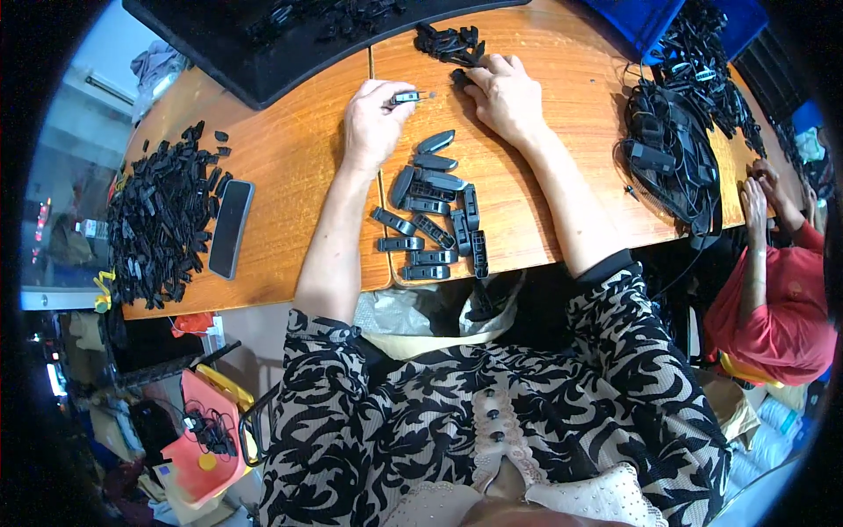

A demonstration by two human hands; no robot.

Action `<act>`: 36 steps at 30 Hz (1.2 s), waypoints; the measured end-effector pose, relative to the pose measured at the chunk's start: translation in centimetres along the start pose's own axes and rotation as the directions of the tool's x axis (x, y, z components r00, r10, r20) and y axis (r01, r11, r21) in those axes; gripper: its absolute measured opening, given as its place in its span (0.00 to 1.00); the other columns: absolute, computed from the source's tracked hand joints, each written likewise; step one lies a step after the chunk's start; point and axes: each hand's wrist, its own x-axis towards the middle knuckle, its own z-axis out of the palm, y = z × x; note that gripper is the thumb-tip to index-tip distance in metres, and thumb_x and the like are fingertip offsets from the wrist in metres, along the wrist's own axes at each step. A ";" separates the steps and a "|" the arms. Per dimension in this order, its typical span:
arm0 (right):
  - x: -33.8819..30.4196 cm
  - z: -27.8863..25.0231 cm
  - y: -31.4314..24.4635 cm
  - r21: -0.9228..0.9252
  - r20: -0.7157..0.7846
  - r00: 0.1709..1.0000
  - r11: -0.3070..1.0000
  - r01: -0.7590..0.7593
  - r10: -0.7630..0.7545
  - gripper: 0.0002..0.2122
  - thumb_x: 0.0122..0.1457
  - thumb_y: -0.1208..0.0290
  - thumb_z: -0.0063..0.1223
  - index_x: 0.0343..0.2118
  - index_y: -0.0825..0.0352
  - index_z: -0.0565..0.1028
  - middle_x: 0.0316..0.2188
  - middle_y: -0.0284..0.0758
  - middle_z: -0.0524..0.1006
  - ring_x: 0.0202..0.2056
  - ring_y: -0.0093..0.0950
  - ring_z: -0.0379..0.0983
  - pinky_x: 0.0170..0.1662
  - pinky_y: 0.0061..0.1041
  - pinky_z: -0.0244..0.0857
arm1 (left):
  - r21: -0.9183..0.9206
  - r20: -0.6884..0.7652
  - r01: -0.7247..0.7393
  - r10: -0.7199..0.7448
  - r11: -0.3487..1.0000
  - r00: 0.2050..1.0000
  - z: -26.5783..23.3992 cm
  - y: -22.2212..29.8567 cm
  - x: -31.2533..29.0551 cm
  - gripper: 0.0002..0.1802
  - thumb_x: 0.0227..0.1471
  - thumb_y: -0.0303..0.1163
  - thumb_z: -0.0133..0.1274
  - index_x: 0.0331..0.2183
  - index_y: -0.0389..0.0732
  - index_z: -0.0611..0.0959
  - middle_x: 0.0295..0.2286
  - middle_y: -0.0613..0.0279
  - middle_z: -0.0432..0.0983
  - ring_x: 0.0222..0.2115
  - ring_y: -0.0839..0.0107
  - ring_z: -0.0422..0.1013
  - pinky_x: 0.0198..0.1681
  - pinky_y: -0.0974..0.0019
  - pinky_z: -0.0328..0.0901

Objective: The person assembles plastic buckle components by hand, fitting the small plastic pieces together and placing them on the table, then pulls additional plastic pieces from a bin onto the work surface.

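My left hand (pixel 373 123) is closed, pinching a small dark plastic housing (pixel 404 97) between thumb and fingers, with a thin tip sticking out to the right. To its right, my right hand (pixel 505 98) reaches to the near edge of a small heap of black plastic pieces (pixel 446 42). Its fingertips are closed on a small black piece (pixel 460 79), partly hidden by the fingers. Between my forearms lies a cluster of several black and grey plastic housings (pixel 430 211), some with rounded smooth tops, others showing their hollow side.
A large pile of black parts (pixel 162 220) and a phone (pixel 231 230) lie at left. A black tray (pixel 246 53) stands at the far side. At right are a black mesh bag with cables (pixel 672 162), a blue bin (pixel 637 26) and a co-worker in red (pixel 777 303).
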 end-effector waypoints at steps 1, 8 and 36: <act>0.1 0.0 -0.1 0.026 -0.078 0.997 0.999 0.020 -0.018 0.11 0.55 0.67 0.59 0.41 0.60 0.79 0.41 0.34 0.77 0.39 0.37 0.75 0.42 0.36 0.71 | -0.035 0.008 0.060 -0.060 0.998 0.998 -0.1 0.4 0.0 0.15 0.42 0.23 0.64 0.37 0.41 0.86 0.37 0.64 0.76 0.32 0.76 0.71 0.38 0.75 0.67; 0.2 -0.2 -2.2 0.716 0.018 0.981 0.683 -0.147 0.191 0.09 0.58 0.65 0.57 0.40 0.61 0.77 0.29 0.37 0.79 0.32 0.33 0.75 0.37 0.32 0.70 | -0.438 0.078 0.144 -0.122 0.887 0.989 0.2 -0.1 0.3 0.13 0.44 0.20 0.63 0.37 0.36 0.85 0.32 0.68 0.75 0.33 0.79 0.72 0.38 0.76 0.67; 0.3 -2.1 -2.1 0.740 0.619 0.785 0.365 -0.565 -0.041 0.13 0.58 0.62 0.60 0.20 0.63 0.78 0.14 0.22 0.67 0.17 0.13 0.56 0.20 0.18 0.47 | -0.092 0.161 -0.138 0.152 0.986 0.975 0.0 2.6 -0.4 0.16 0.36 0.21 0.66 0.33 0.41 0.88 0.23 0.65 0.75 0.23 0.77 0.70 0.29 0.72 0.68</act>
